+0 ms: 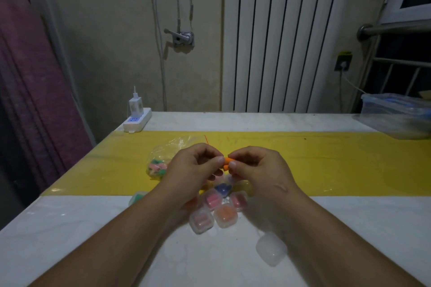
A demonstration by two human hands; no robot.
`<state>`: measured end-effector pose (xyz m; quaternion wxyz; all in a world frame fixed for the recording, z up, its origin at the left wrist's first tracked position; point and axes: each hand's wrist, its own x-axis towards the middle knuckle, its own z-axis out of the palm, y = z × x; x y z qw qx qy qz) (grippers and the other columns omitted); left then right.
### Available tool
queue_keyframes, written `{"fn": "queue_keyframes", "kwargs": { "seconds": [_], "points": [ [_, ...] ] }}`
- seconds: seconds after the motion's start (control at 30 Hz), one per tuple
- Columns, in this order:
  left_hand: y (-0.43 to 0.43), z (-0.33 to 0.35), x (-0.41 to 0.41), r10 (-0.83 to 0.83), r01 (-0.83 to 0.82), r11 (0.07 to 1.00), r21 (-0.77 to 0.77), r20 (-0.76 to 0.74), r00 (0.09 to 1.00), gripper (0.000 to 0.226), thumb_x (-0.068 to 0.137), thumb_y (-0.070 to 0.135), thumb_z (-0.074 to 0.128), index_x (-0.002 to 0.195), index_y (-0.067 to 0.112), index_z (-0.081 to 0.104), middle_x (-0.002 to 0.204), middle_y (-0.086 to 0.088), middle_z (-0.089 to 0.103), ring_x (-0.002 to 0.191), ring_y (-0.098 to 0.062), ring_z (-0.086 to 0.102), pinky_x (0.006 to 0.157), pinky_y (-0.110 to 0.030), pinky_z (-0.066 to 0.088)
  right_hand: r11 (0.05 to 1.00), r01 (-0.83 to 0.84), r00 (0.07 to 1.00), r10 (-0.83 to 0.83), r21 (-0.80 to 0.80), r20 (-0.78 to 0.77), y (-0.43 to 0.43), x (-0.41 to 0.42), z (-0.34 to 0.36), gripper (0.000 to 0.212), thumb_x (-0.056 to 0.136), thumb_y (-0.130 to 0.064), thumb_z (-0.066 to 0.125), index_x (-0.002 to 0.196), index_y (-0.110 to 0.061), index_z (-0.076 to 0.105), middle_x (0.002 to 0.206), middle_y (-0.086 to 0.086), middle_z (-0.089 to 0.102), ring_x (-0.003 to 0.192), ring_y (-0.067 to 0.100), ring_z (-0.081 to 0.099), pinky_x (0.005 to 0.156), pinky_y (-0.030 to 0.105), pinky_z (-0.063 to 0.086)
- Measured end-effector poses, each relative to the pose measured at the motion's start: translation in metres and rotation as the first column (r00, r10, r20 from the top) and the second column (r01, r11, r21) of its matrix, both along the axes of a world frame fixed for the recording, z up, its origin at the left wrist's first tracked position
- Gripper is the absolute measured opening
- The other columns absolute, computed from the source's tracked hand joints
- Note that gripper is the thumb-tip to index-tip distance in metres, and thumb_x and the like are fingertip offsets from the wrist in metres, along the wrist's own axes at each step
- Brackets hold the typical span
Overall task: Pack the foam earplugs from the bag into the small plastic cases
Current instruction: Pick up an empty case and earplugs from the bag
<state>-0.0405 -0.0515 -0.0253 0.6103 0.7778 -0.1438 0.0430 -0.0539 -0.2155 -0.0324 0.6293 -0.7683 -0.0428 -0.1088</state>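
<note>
Both hands, left (194,165) and right (254,168), have fingers pinched on orange earplugs (227,163) above the filled cases (218,207); the bag (163,161) is left of them. Squishy foam could easily pop free and roll off the worktop (93,228).

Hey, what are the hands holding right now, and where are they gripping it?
Small orange foam earplugs, pinched from both sides: the left hand grips their left side, the right hand their right.

One wide-angle head-worn view. It looks forward and down from above the near edge of the table (377,216) toward the far edge and the radiator (291,37). Range is close: left hand (193,168) and right hand (258,170) sit mid-frame.
</note>
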Motion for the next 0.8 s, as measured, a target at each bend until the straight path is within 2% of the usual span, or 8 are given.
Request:
{"fn": "queue_keyframes", "kwargs": {
  "seconds": [0.17,0.3,0.43,0.53,0.57,0.63,0.73,0.8],
  "points": [
    [-0.002,0.0,0.0,0.025,-0.025,1.0,0.001,0.046,0.999,0.012,0.09,0.025,0.065,0.081,0.017,0.066,0.075,-0.002,0.071,0.062,-0.01,0.059,0.057,-0.029,0.048,0.996,0.086,0.995,-0.086,0.003,0.041,-0.009,0.005,0.001,0.013,0.085,-0.006,0.073,0.082,-0.019,0.072,0.078,0.005,0.076,0.076,0.023,0.073,0.073,0.032,0.061],
    [-0.005,-0.003,-0.003,-0.024,-0.009,0.979,0.202,0.163,0.986,0.011,0.087,0.026,0.069,0.077,0.021,0.068,0.072,-0.001,0.067,0.066,-0.016,0.06,0.065,-0.038,0.051,0.994,0.11,0.993,-0.109,-0.009,0.045,-0.013,0.008,-0.001,0.01,0.085,-0.006,0.073,0.083,-0.016,0.072,0.074,0.003,0.075,0.072,0.023,0.071,0.072,0.033,0.062],
    [-0.014,-0.006,-0.01,-0.247,0.061,0.859,0.508,0.307,0.919,0.008,0.079,0.039,0.068,0.075,0.032,0.067,0.073,0.013,0.064,0.071,-0.004,0.055,0.068,-0.032,0.048,0.992,0.124,0.992,-0.123,-0.022,0.04,-0.017,0.011,-0.002,0.012,0.085,-0.009,0.073,0.08,-0.02,0.071,0.074,0.001,0.076,0.075,0.025,0.073,0.078,0.043,0.061],
    [-0.019,-0.004,-0.016,-0.523,0.236,0.712,0.662,0.275,0.806,0.019,0.077,0.039,0.072,0.095,0.036,0.074,0.081,0.017,0.064,0.084,-0.002,0.05,0.075,-0.018,0.039,0.991,0.13,0.991,-0.129,-0.023,0.038,-0.018,0.012,-0.003,0.016,0.085,-0.009,0.073,0.077,-0.022,0.07,0.071,-0.002,0.075,0.073,0.024,0.072,0.077,0.045,0.061],
    [-0.021,-0.004,-0.018,-0.589,0.282,0.663,0.693,0.25,0.769,0.024,0.077,0.038,0.075,0.101,0.037,0.073,0.082,0.018,0.062,0.086,-0.002,0.048,0.076,-0.015,0.037,0.991,0.133,0.991,-0.131,-0.032,0.04,-0.018,0.012,-0.004,0.015,0.085,-0.009,0.073,0.077,-0.022,0.07,0.071,-0.002,0.075,0.074,0.025,0.072,0.077,0.045,0.061],
    [-0.023,-0.003,-0.02,-0.666,0.323,0.603,0.73,0.236,0.708,0.036,0.074,0.04,0.079,0.109,0.039,0.07,0.084,0.017,0.061,0.086,-0.003,0.049,0.082,-0.019,0.038,0.99,0.136,0.99,-0.134,-0.044,0.043,-0.017,0.012,-0.004,0.016,0.085,-0.009,0.073,0.077,-0.023,0.07,0.072,-0.001,0.075,0.075,0.026,0.073,0.076,0.046,0.061],
    [-0.026,-0.004,-0.023,-0.712,0.364,0.543,0.757,0.185,0.678,0.053,0.064,0.049,0.082,0.114,0.038,0.068,0.09,0.03,0.06,0.089,-0.003,0.05,0.086,-0.023,0.038,0.99,0.137,0.99,-0.135,-0.044,0.05,-0.016,0.012,-0.004,0.017,0.085,-0.009,0.073,0.076,-0.023,0.069,0.073,0.0,0.075,0.075,0.027,0.073,0.075,0.046,0.061],
    [-0.028,-0.004,-0.024,-0.724,0.338,0.495,0.801,0.164,0.67,0.06,0.061,0.056,0.081,0.116,0.038,0.067,0.09,0.029,0.057,0.091,-0.002,0.048,0.088,-0.025,0.038,0.99,0.132,0.99,-0.13,-0.039,0.051,-0.016,0.011,-0.004,0.014,0.085,-0.009,0.072,0.079,-0.021,0.07,0.075,0.002,0.075,0.074,0.027,0.072,0.075,0.046,0.061]
  ]
}}
